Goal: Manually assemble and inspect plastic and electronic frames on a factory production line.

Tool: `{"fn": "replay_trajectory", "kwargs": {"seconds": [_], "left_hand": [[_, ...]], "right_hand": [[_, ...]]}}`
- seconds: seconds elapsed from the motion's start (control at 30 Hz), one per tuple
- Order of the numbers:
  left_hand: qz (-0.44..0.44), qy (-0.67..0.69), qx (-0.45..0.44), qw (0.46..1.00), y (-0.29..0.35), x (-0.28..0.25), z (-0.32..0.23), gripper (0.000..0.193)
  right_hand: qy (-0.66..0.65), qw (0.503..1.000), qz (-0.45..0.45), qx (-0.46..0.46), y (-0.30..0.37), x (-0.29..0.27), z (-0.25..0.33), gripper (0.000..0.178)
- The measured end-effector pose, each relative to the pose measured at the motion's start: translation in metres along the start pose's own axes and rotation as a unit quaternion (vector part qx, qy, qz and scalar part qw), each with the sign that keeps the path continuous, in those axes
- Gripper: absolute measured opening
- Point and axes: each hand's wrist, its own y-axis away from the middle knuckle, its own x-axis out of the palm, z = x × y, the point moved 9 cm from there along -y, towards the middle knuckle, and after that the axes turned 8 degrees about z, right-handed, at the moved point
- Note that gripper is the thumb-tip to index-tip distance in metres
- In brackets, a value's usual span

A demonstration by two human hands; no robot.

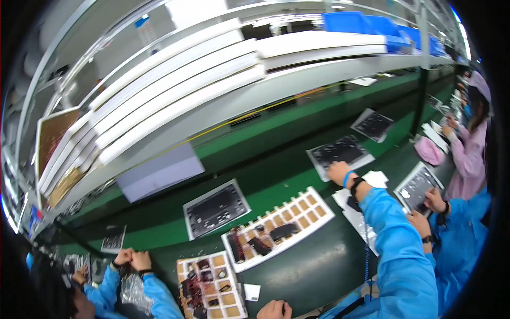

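Observation:
My right arm, in a blue sleeve with a blue strap and a black band at the wrist, stretches forward across the bench. My right hand (338,171) is at the near edge of a sheet of black parts (342,151), fingers bent down and closed; what they pinch, if anything, is hidden. Low at the bottom edge, my left hand (274,310) rests with curled fingers, partly cut off, its contents unseen. Between my hands lies a long white divided tray (317,201) with black parts in some compartments. A small white square card (252,292) lies near my left hand.
A second white tray (237,311) holds tangled dark and reddish parts. Another sheet of black parts (217,208) lies farther back. Co-workers' hands are at left (133,259) and right (434,200). A shelf with white foam boards (180,80) and blue bins (350,23) spans above.

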Motion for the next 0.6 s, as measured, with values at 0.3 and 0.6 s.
{"fn": "replay_trajectory", "kwargs": {"seconds": [0.3,0.6], "left_hand": [[0.030,0.026,0.007,0.999,0.009,0.018,0.005,0.017],[-0.004,0.020,0.038,0.999,0.013,0.027,0.003,0.022]], "right_hand": [[0.005,0.999,-0.037,0.004,0.007,0.125,-0.071,0.024],[-0.172,0.960,-0.219,0.025,0.042,-0.044,-0.136,0.025]]}}
